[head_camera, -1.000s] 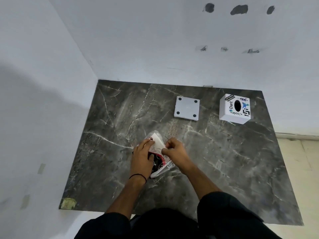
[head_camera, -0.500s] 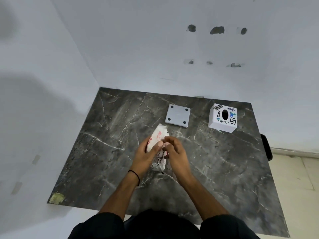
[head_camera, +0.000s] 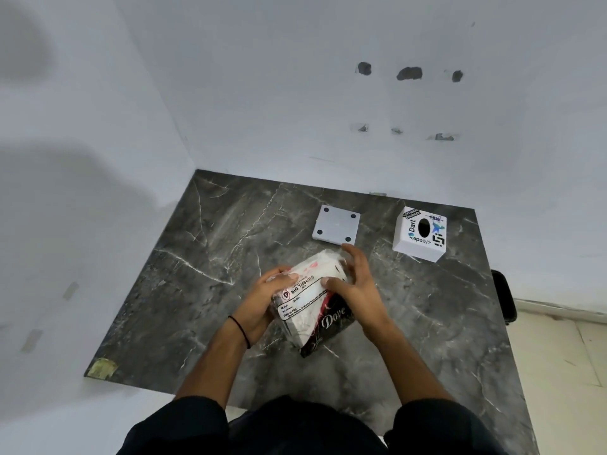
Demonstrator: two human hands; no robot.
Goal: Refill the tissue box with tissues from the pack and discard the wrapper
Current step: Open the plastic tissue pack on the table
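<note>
The plastic-wrapped tissue pack (head_camera: 312, 303), white with a black and red printed end, is held above the middle of the dark marble table (head_camera: 203, 257). My left hand (head_camera: 262, 297) grips its left side with the thumb on the label. My right hand (head_camera: 356, 284) cups its right side and far end. The white tissue box (head_camera: 421, 233) with stickers and an oval slot on top stands at the table's far right. Its flat white base plate (head_camera: 335, 224), with a dark dot at each corner, lies separately to the box's left.
White walls close the table's far and left sides. A yellowish patch (head_camera: 101, 367) marks the near left corner. A dark object (head_camera: 504, 297) shows past the table's right edge, above a light tiled floor (head_camera: 558, 356).
The pack was lifted and turned from on edge to flat, label side up. My right hand moved from its near end to its far right side. The camera view shifted.
</note>
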